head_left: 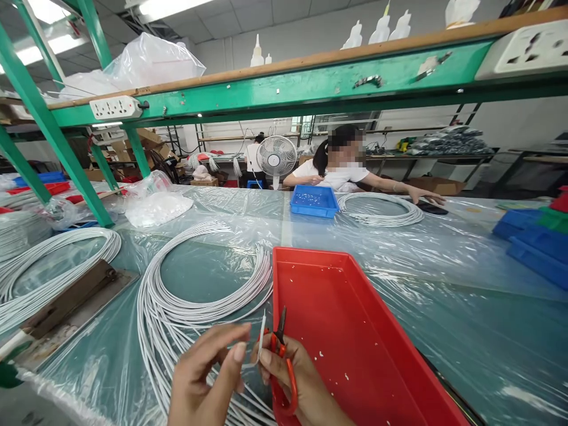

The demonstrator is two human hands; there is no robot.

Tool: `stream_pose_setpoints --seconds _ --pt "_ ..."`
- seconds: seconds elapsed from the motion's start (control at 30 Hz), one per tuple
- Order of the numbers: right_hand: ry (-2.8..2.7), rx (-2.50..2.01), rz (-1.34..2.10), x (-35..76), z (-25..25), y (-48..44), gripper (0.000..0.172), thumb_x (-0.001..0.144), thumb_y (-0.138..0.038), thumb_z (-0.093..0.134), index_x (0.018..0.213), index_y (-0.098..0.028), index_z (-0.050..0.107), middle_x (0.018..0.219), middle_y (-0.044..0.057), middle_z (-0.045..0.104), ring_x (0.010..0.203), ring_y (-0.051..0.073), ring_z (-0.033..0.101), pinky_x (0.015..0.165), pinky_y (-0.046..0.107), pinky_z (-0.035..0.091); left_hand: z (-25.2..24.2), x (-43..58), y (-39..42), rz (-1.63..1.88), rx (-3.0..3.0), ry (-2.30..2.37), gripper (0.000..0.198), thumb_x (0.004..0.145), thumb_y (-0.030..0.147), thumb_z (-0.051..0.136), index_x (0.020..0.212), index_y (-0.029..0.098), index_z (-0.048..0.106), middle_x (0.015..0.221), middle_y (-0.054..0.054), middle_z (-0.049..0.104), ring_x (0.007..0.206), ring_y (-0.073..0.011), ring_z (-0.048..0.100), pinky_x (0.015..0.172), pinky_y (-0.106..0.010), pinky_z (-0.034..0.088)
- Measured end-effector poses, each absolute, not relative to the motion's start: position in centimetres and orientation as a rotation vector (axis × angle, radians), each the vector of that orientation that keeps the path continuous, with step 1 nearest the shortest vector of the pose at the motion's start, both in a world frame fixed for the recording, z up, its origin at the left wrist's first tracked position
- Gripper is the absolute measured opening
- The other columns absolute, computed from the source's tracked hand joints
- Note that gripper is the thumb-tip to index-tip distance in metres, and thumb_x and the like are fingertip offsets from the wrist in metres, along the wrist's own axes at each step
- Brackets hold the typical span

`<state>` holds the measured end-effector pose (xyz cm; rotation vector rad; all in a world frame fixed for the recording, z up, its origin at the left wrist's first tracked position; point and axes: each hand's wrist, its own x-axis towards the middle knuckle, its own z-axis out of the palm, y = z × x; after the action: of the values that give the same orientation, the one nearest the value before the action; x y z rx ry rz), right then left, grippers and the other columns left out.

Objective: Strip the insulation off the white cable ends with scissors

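My left hand (202,378) is at the bottom centre, thumb and forefinger pinched on the end of a thin white cable (262,329) that stands upright. My right hand (302,384) is beside it, closed around small red-handled cutters (284,361) whose dark blades point up next to the cable end. Both hands hover over the near edge of a large coil of white cables (177,307) lying on the plastic-covered table. A red tray (355,331) with small white scraps in it sits just right of my hands.
A person across the table sits behind a blue tray (314,201) and another cable coil (381,212). More coils (53,266) lie left, blue trays (536,245) right. A green shelf frame (66,148) stands left, and a fan (276,157) behind.
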<state>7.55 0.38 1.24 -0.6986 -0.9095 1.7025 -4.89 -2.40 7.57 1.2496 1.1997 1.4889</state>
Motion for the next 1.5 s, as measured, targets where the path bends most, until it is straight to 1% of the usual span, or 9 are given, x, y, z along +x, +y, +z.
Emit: stream_pose_setpoints --seconds 0.1,0.2,0.3,0.53,0.73,1.03,1.17,1.3,1.5 --pt "-0.941 -0.733 1.672 7.8 1.5 0.3 0.027 0.062 -0.036 0.075 0.067 -0.013 0.06 0.055 -0.005 0.047 0.05 0.006 0.037 0.05 0.018 0.03 7.1 -4.3 -0.3 1.333 1.341 1.199 0.022 0.066 0.028 0.071 0.086 0.021 0.074 0.085 -0.006 0.069 0.041 -0.0065 0.048 0.04 -0.018 0.044" --pt "-0.958 -0.754 1.646 8.1 1.8 0.1 0.025 0.062 -0.034 0.075 0.066 -0.013 0.062 0.055 -0.005 0.048 0.05 0.005 0.034 0.048 0.017 0.027 5.6 -3.5 0.8 1.272 1.286 1.13 0.022 0.067 0.024 0.07 0.088 0.018 0.073 0.067 -0.003 0.068 0.044 -0.0083 0.05 0.044 -0.018 0.045" --pt "-1.004 -0.763 1.614 9.1 2.0 -0.1 0.02 0.063 -0.03 0.075 0.067 -0.014 0.064 0.059 -0.003 0.053 0.055 0.008 0.041 0.054 0.019 0.035 4.3 -3.0 1.0 1.206 1.236 1.056 0.014 0.068 0.024 0.069 0.078 0.015 0.074 0.051 0.0 0.063 0.043 -0.0092 0.051 0.045 -0.018 0.045" --pt "-1.208 -1.08 1.153 13.1 2.6 0.5 0.012 0.072 -0.031 0.067 0.075 -0.019 0.062 0.068 -0.002 0.06 0.065 0.011 0.053 0.062 0.019 0.043 3.6 -2.5 0.6 1.089 1.369 1.098 0.019 0.074 0.027 0.064 0.084 0.014 0.074 0.062 -0.004 0.066 0.047 -0.0098 0.048 0.044 -0.018 0.044" --pt "-1.242 -0.949 1.306 12.8 4.1 0.9 0.012 0.067 -0.024 0.071 0.068 -0.016 0.062 0.057 -0.004 0.057 0.053 0.009 0.052 0.052 0.018 0.04 3.4 -2.1 0.6 0.997 1.447 1.102 0.021 0.077 0.03 0.06 0.08 0.014 0.074 0.057 -0.003 0.064 0.043 -0.0075 0.043 0.038 -0.015 0.036" --pt "-1.0 -0.861 1.768 13.6 3.4 1.7 0.021 0.065 -0.028 0.073 0.064 -0.012 0.06 0.054 -0.004 0.053 0.049 0.005 0.041 0.049 0.017 0.032 3.4 -1.4 0.4 1.126 1.464 0.955 0.012 0.073 0.016 0.065 0.075 0.02 0.076 0.048 -0.001 0.064 0.043 -0.012 0.061 0.046 -0.018 0.046" --pt "-0.929 -0.857 1.853 13.7 3.1 1.8 0.025 0.064 -0.032 0.073 0.062 -0.012 0.058 0.052 -0.003 0.052 0.048 0.006 0.041 0.049 0.019 0.031 3.4 -1.1 0.5 1.14 1.554 0.908 0.017 0.074 0.013 0.062 0.08 0.021 0.076 0.06 -0.004 0.071 0.052 -0.015 0.065 0.053 -0.02 0.05" --pt "-0.93 -0.864 1.865 13.5 2.9 1.7 0.028 0.067 -0.037 0.07 0.062 -0.012 0.058 0.049 -0.004 0.047 0.049 0.008 0.044 0.051 0.022 0.032 3.0 -1.1 0.6 1.123 1.469 0.873 0.016 0.075 0.014 0.062 0.083 0.02 0.075 0.072 -0.006 0.074 0.058 -0.017 0.067 0.056 -0.023 0.053" --pt "-1.062 -1.016 1.529 13.5 2.9 1.0 0.025 0.074 -0.038 0.063 0.067 -0.014 0.058 0.058 -0.004 0.049 0.054 0.007 0.042 0.053 0.019 0.034 2.3 -0.9 1.0 1.158 1.255 1.01 0.006 0.07 0.016 0.068 0.073 0.016 0.072 0.057 -0.003 0.071 0.048 -0.012 0.063 0.05 -0.017 0.05"
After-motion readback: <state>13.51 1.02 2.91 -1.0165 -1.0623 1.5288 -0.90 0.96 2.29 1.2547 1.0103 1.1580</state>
